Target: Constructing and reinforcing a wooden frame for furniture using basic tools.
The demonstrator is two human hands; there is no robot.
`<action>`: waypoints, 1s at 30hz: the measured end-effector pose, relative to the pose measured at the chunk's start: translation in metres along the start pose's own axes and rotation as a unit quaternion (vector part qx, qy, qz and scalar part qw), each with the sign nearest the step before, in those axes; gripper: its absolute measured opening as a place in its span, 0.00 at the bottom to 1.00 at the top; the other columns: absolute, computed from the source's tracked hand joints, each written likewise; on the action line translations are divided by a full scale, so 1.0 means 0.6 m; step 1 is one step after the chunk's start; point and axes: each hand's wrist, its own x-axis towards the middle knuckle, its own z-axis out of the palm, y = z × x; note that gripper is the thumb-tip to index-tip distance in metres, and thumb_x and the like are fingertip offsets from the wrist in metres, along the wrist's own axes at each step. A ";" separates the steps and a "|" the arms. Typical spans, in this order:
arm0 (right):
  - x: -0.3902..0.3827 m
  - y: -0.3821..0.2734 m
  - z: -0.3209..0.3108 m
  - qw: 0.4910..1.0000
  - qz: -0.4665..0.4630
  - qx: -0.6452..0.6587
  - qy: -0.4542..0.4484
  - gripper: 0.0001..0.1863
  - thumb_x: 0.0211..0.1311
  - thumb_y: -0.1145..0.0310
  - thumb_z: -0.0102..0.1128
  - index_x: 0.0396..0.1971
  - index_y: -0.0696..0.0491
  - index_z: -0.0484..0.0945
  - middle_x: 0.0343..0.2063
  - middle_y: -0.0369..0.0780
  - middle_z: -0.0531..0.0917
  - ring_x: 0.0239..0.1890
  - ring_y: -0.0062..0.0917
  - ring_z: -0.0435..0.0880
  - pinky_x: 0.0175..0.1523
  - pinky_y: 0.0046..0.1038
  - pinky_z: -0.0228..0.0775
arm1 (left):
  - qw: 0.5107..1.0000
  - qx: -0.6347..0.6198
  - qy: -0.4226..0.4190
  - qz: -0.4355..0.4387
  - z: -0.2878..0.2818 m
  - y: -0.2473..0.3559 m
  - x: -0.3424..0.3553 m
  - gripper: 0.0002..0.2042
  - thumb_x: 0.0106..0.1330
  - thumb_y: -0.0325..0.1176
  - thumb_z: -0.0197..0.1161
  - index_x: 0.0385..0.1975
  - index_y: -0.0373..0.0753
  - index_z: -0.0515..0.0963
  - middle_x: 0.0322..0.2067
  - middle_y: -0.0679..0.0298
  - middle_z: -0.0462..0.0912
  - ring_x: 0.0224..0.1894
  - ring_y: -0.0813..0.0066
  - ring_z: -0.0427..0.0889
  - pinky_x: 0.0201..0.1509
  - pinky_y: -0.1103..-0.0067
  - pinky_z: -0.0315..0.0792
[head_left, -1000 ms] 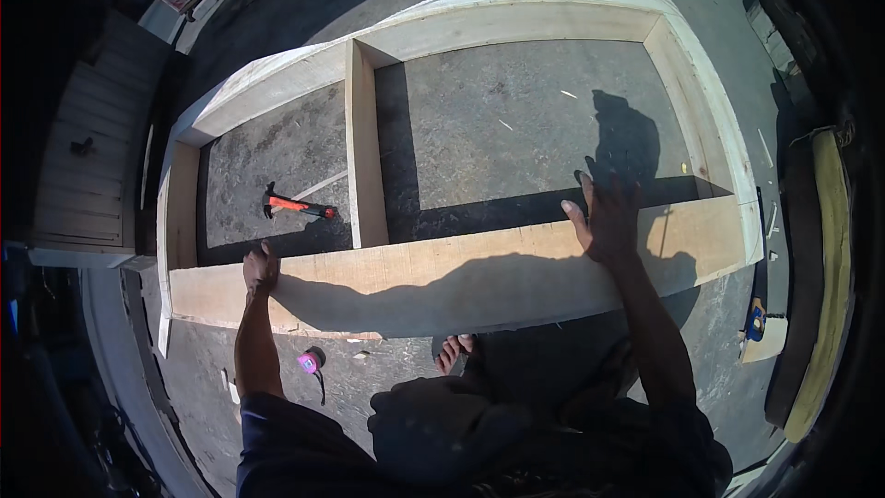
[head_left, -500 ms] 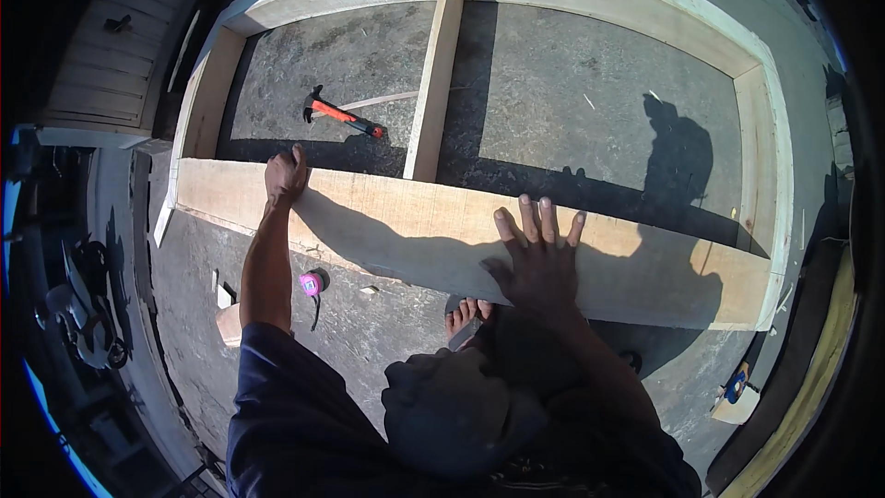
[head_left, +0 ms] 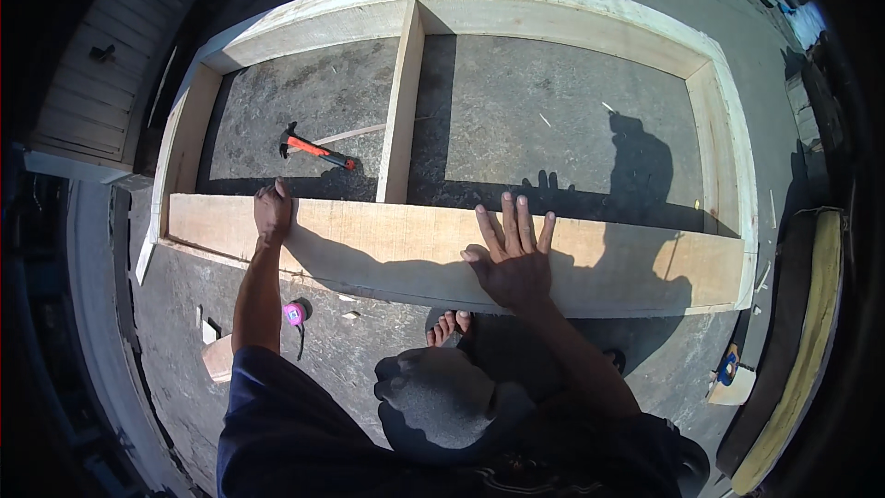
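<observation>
A wide, pale wooden board [head_left: 406, 244] lies flat along the near side of a rectangular wooden frame [head_left: 398, 120]. Toward the board's left end, my left hand [head_left: 273, 212] is closed round its far edge, the fingers bunched. Right of the middle, my right hand [head_left: 516, 267] lies flat on the board with its fingers spread and the fingertips near the far edge. An orange and black claw hammer [head_left: 318, 148] rests on the ground inside the frame's left bay. On the near side of the board is a small pink tape measure [head_left: 294, 314].
Wood offcuts [head_left: 218, 358] lie on the ground at the near left. A blue-handled tool [head_left: 728, 367] rests by another offcut at the right. Dark and yellowish long timbers [head_left: 802, 341] edge the right side. My foot [head_left: 449, 326] stands just short of the board.
The view has shifted, so the frame and board appear lower and further left. Both hands keep their places on the board; the hammer and tape measure have not been moved.
</observation>
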 end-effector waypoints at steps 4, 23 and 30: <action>0.015 -0.052 0.022 0.993 -0.026 0.116 0.012 0.31 0.71 0.43 0.49 0.67 0.44 0.72 0.70 0.45 0.67 0.76 0.40 0.57 0.73 0.64 0.38 | 0.987 0.084 0.041 0.128 -0.018 -0.025 -0.105 0.18 0.77 0.40 0.43 0.32 0.35 0.76 0.35 0.53 0.77 0.45 0.49 0.74 0.63 0.52 0.59; -0.022 0.439 -0.096 0.943 0.317 0.019 -0.097 0.40 0.74 0.36 0.34 0.24 0.52 0.88 0.29 0.47 0.87 0.38 0.44 0.87 0.52 0.46 0.75 | 0.965 0.039 -0.031 0.256 0.083 0.113 -0.062 0.26 0.78 0.44 0.46 0.23 0.29 0.76 0.21 0.42 0.77 0.24 0.41 0.76 0.32 0.54 0.66; -0.038 0.426 -0.110 0.925 0.356 0.058 -0.118 0.41 0.75 0.36 0.32 0.23 0.53 0.87 0.31 0.49 0.87 0.37 0.45 0.87 0.47 0.45 0.76 | 0.974 0.000 0.078 0.214 -0.022 0.269 -0.136 0.26 0.78 0.47 0.45 0.29 0.27 0.74 0.26 0.43 0.75 0.29 0.41 0.75 0.34 0.54 0.67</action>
